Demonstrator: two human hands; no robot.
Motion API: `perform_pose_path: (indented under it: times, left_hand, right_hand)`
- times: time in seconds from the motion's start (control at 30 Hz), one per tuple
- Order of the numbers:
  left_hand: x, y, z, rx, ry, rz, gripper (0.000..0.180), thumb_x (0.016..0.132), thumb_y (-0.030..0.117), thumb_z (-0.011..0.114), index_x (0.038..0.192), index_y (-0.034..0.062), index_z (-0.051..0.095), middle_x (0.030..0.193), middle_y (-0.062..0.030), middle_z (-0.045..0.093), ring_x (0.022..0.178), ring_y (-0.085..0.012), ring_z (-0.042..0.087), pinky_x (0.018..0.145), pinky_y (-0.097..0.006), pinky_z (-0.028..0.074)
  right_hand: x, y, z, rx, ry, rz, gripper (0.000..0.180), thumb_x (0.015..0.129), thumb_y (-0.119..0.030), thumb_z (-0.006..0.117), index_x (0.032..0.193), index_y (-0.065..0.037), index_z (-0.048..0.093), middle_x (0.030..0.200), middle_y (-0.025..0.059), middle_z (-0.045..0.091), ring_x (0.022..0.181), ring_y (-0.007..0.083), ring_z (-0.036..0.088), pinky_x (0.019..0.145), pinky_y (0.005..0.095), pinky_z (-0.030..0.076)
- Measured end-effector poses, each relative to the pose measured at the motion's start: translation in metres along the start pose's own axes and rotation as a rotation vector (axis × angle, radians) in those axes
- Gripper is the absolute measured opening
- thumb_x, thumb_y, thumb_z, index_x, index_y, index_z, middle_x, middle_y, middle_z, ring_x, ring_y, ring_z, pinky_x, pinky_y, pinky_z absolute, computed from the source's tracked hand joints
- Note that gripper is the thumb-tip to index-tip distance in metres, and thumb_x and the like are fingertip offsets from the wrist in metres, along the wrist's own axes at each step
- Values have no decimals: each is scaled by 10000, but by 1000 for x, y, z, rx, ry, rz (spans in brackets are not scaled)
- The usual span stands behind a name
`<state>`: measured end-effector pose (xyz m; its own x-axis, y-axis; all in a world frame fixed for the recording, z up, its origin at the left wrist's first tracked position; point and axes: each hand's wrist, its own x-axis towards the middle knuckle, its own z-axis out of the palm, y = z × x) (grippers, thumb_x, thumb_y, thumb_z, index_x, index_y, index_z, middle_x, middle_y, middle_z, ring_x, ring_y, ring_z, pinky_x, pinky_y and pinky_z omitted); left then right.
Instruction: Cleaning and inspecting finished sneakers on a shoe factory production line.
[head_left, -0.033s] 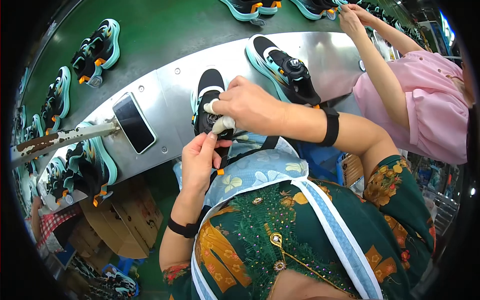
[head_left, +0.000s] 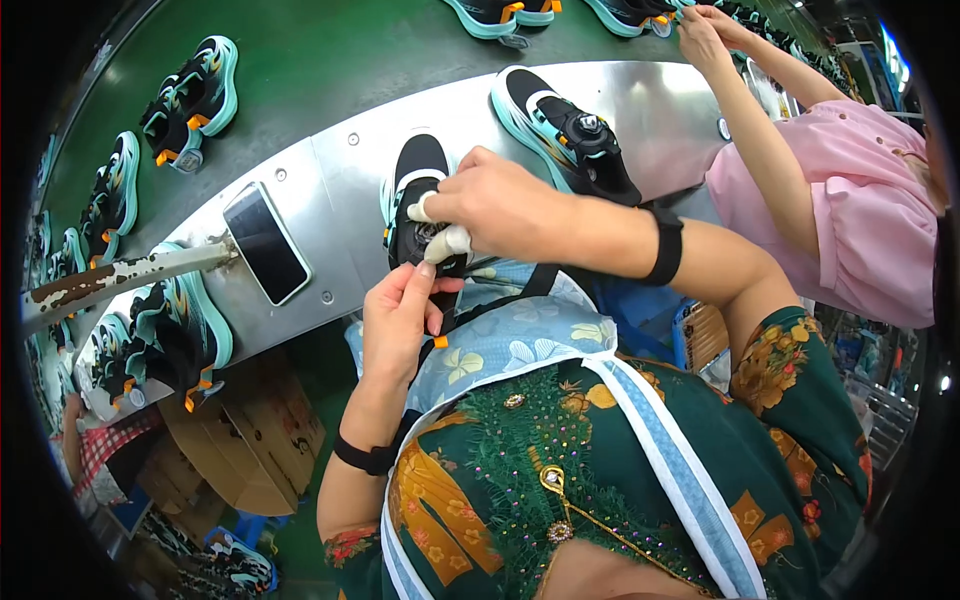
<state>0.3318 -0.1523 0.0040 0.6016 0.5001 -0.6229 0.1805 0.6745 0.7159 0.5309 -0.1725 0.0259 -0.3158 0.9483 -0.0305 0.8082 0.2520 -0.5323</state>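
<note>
A black and mint-green sneaker lies in front of me, its toe pointing away and its heel end by my apron. My right hand reaches across its top from the right. White covers sit on its thumb and a finger, closed around the round dial on the sneaker. At the collar, my left hand pinches thumb and finger together, close to the right thumb's tip. What lies in that pinch is hidden. A matching sneaker with a dial rests to the right, toe away from me.
A phone lies left on the metal ledge, beside a rusty bar. More sneakers stand on the green belt. Another person's hands work at the upper right. Cardboard boxes sit below left.
</note>
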Motion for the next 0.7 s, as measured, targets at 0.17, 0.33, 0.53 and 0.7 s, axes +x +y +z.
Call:
perform_pose_path:
  times: [0.17,0.33,0.53,0.7]
  left_hand:
    - [2,-2,0,14,-13,3,245,957,218,542,870,5,627,861,-108,691,485,-54,449,450,-195,355]
    - [2,-3,3,10,-18,-24,213,953,177,541,873,-1,626,855,-106,692,467,-49,437,443,-196,356]
    - [2,-1,8,46,-21,-7,212,949,174,531,912,-10,630,864,-119,694,464,-57,427,468,-204,361]
    - [2,-3,14,33,11,-11,225,956,169,532,854,-8,625,828,-105,692,445,-47,422,424,-200,343]
  right_hand:
    - [2,-1,-1,155,24,38,256,797,-236,677,999,-82,643,688,49,564,752,242,602,780,338,408]
    - [-2,-8,-6,-15,76,126,232,780,-241,686,947,-90,628,707,51,574,717,250,577,787,349,395]
    - [-7,-9,11,-83,281,54,257,739,-284,716,863,-90,602,696,48,575,716,248,578,764,351,394]
    - [-10,-2,-1,9,139,83,250,762,-299,704,839,-84,602,689,50,573,714,251,575,752,358,394]
